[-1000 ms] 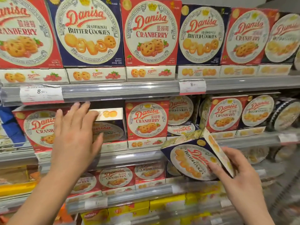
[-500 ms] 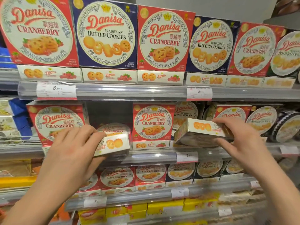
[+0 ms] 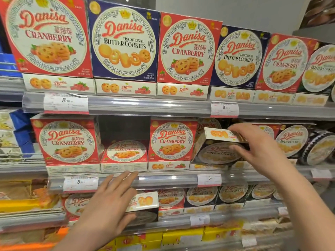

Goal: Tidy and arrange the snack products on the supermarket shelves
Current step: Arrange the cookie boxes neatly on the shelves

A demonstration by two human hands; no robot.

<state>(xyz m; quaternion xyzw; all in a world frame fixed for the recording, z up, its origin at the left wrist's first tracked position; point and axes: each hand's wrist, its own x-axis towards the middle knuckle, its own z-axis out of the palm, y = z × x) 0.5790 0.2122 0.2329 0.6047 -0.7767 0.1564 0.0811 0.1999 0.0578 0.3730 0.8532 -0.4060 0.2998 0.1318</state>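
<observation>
Restocking cookie boxes, middle shelf.
My right hand (image 3: 257, 147) pinches a butter cookie box (image 3: 217, 151), tilted; left hand (image 3: 110, 201) fingers straight, probably touching nothing.

We see a navy butter cookie box (image 3: 218, 151) on the middle shelf, right of centre, tilted forward with its white top flap facing us, gripped by the right hand (image 3: 257, 147). Left of it a red cranberry box (image 3: 172, 142) stands upright. Further left, a cranberry box (image 3: 125, 153) lies tipped back in a gap, beside a larger upright cranberry box (image 3: 67, 140). On the shelf below, a box with a white side (image 3: 145, 201) sits at the left hand (image 3: 108, 203).
</observation>
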